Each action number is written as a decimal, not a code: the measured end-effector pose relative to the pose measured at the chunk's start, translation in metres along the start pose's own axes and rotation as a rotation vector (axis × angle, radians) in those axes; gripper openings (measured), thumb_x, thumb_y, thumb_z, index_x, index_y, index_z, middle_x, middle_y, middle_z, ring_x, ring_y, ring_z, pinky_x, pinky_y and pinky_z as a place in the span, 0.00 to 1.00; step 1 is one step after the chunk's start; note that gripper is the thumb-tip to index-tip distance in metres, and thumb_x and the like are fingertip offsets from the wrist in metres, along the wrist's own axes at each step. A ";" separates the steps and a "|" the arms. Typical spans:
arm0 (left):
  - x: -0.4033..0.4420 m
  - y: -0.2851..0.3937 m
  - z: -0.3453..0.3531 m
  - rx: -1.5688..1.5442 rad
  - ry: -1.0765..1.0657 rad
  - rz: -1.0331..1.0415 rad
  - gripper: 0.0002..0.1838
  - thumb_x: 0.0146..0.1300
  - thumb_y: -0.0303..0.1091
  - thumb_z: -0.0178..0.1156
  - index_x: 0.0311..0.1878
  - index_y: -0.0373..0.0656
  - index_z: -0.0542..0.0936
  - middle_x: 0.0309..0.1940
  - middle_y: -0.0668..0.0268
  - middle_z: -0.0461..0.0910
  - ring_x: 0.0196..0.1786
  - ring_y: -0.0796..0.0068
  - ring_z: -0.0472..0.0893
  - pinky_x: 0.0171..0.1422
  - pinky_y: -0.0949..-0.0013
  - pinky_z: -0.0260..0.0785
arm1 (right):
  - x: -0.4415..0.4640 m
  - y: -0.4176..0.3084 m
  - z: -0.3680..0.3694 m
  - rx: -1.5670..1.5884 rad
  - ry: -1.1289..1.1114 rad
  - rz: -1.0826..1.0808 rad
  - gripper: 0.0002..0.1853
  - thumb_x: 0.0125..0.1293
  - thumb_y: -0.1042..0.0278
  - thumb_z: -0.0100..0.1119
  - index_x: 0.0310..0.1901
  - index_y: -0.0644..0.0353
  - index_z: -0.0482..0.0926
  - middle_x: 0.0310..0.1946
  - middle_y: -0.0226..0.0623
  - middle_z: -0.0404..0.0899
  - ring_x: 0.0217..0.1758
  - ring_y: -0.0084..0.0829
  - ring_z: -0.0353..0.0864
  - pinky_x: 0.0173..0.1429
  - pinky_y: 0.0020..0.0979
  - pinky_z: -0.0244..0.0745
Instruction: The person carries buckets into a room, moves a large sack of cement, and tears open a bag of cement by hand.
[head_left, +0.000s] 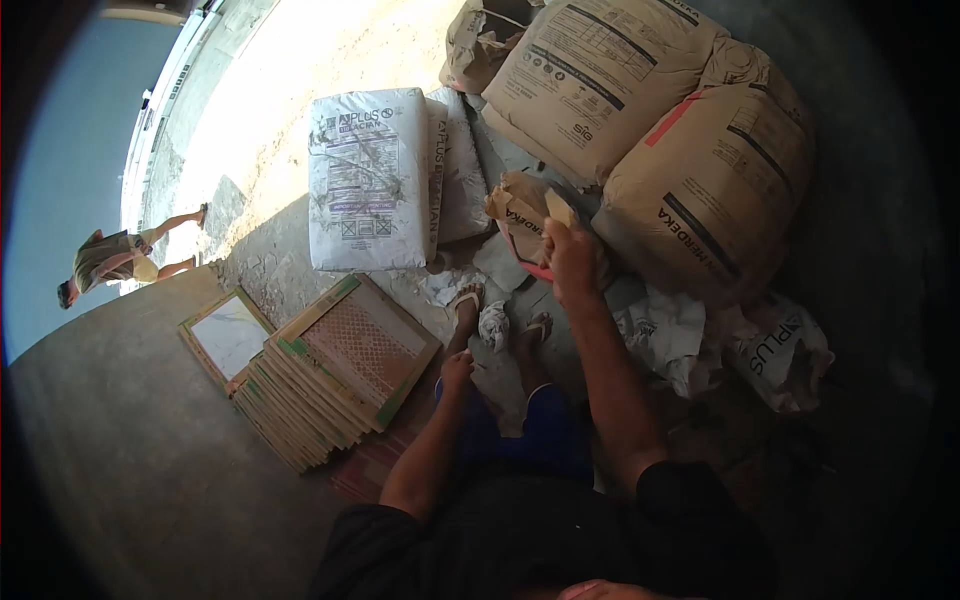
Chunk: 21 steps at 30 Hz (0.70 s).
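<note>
My right hand point(570, 262) is closed round a light brown piece of paper or card point(560, 208), raised in front of me. Right behind it stands a crumpled, opened brown paper cement bag point(522, 215) with part of the word MERDEKA on it. Whether the piece is part of that bag I cannot tell. My left hand point(457, 370) is closed near my left knee, and anything inside the fist is hidden. Between my sandalled feet lies a crumpled whitish bundle point(493, 326).
Full brown cement bags point(700, 195) are piled at the upper right. White APLUS bags point(368, 180) stand ahead. Stacked boxed tiles point(350, 345) lie on my left, with torn white bags point(780, 355) on my right. A person point(115, 258) walks at the far left.
</note>
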<state>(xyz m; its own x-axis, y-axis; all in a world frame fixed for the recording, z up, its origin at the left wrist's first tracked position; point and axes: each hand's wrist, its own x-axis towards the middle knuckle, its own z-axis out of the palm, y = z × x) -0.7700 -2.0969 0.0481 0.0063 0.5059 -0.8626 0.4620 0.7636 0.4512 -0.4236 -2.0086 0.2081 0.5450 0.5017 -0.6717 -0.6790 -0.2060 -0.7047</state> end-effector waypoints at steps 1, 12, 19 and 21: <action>0.002 -0.003 -0.003 0.016 0.009 -0.024 0.16 0.64 0.44 0.58 0.42 0.39 0.81 0.26 0.71 0.76 0.26 0.83 0.73 0.26 0.74 0.64 | -0.022 -0.053 0.041 -0.084 -0.138 -0.152 0.16 0.65 0.63 0.54 0.19 0.53 0.67 0.14 0.22 0.62 0.14 0.15 0.60 0.20 0.23 0.59; -0.031 0.079 0.102 0.928 -0.089 0.519 0.17 0.60 0.45 0.59 0.40 0.41 0.82 0.30 0.56 0.82 0.34 0.59 0.83 0.40 0.60 0.73 | -0.028 0.063 0.012 -0.496 -0.154 -0.134 0.18 0.64 0.56 0.56 0.31 0.67 0.79 0.26 0.46 0.81 0.30 0.41 0.82 0.37 0.38 0.73; -0.022 0.149 0.177 1.005 -0.081 0.814 0.15 0.60 0.41 0.58 0.48 0.45 0.77 0.48 0.58 0.78 0.41 0.53 0.81 0.41 0.55 0.73 | -0.034 0.156 -0.235 -0.339 0.130 0.383 0.22 0.65 0.48 0.57 0.44 0.61 0.80 0.25 0.29 0.75 0.22 0.15 0.67 0.26 0.22 0.66; -0.016 0.174 0.192 1.040 -0.111 1.047 0.15 0.60 0.37 0.57 0.50 0.46 0.76 0.51 0.59 0.76 0.40 0.54 0.81 0.41 0.56 0.73 | -0.026 0.195 -0.257 -0.691 0.051 0.188 0.21 0.60 0.49 0.61 0.40 0.62 0.80 0.26 0.34 0.79 0.27 0.28 0.79 0.35 0.31 0.72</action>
<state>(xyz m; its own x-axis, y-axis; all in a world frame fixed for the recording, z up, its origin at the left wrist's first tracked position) -0.5194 -2.0492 0.0965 0.7741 0.5629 -0.2896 0.6172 -0.5695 0.5430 -0.4434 -2.2782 0.0296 0.4835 0.3692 -0.7937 -0.3062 -0.7781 -0.5485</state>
